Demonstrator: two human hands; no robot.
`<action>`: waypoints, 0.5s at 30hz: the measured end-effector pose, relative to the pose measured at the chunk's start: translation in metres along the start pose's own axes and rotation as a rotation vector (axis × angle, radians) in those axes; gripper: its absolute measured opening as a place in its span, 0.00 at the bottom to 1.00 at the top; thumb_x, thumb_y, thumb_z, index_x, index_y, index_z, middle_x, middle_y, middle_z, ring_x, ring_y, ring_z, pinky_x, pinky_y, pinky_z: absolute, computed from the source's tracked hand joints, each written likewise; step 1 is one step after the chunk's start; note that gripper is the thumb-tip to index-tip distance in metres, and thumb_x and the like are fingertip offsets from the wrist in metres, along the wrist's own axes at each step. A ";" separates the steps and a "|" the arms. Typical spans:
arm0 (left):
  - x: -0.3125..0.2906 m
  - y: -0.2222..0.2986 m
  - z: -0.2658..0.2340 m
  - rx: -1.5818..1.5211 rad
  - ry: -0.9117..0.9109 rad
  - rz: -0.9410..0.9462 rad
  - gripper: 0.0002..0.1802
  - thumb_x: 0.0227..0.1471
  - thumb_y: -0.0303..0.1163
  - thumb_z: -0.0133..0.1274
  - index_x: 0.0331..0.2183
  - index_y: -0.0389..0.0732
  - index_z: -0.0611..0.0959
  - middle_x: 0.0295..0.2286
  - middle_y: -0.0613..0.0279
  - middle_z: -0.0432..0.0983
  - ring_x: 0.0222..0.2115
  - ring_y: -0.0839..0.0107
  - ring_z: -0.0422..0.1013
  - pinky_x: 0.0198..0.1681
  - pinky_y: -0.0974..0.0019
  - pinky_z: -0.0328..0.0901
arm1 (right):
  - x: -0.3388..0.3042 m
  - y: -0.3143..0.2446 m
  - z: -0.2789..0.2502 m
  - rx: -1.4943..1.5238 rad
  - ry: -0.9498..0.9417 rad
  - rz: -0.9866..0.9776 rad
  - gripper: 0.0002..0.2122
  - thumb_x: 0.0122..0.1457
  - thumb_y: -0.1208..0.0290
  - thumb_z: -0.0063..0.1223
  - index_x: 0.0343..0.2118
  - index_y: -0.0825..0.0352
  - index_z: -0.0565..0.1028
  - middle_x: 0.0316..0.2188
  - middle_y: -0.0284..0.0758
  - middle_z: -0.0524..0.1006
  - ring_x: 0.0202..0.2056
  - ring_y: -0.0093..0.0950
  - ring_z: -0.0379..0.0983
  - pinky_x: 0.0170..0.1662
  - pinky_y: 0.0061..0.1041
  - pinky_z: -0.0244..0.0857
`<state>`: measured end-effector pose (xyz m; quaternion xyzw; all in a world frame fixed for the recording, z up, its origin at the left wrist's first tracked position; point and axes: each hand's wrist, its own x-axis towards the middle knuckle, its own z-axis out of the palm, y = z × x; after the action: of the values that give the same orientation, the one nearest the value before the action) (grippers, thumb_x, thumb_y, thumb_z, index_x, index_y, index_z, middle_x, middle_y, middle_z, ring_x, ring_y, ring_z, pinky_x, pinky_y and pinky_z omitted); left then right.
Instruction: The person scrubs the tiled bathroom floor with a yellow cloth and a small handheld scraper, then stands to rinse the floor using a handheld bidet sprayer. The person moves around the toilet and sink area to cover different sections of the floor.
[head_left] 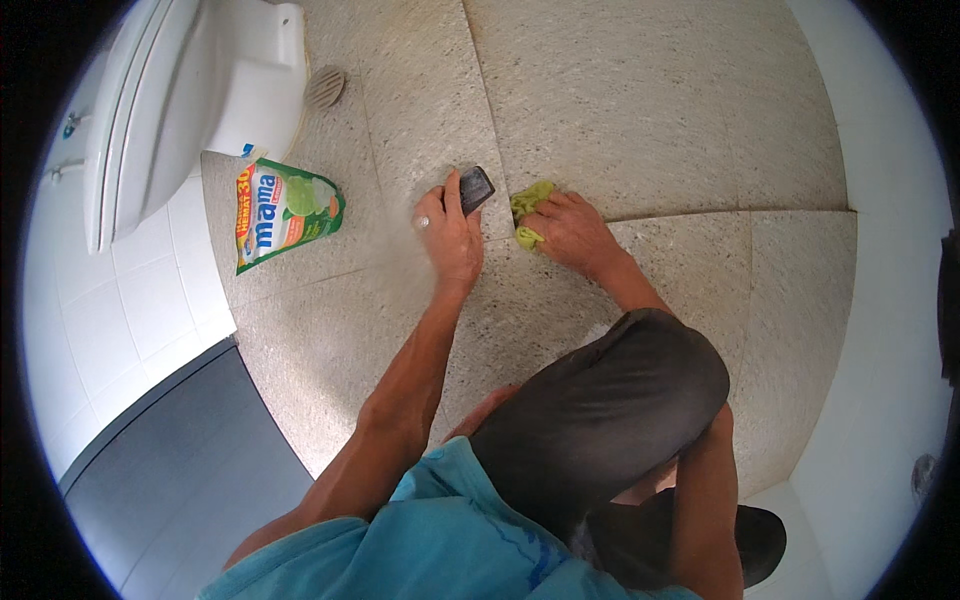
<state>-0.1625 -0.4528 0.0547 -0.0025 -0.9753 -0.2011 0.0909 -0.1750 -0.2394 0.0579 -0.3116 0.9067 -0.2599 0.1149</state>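
My left hand, with a ring on one finger, is closed around a small dark rectangular block with a greyish face. The block is at the floor, and I cannot tell its exact kind. Just to the right, my right hand grips a crumpled yellow-green cloth, pressing it against the speckled floor tiles. Part of the cloth is hidden beneath the fingers. Left of my left hand lies a green and white refill pouch with a picture of green fruit.
A white toilet stands at the upper left, with a round floor drain by its base. White wall tiles and a dark grey panel border the left. A pale wall runs along the right. My bent knee rises close below my right hand.
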 end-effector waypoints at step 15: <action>0.002 -0.001 0.001 0.033 -0.043 -0.073 0.35 0.50 0.29 0.58 0.59 0.42 0.66 0.46 0.51 0.62 0.49 0.52 0.59 0.54 0.48 0.52 | 0.008 -0.021 0.006 -0.078 0.106 -0.243 0.12 0.47 0.70 0.58 0.37 0.61 0.78 0.39 0.35 0.75 0.48 0.36 0.70 0.50 0.35 0.65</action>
<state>-0.1645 -0.4533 0.0533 0.0302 -0.9797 -0.1879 0.0627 -0.1681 -0.2606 0.0641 -0.4092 0.8765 -0.2526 0.0225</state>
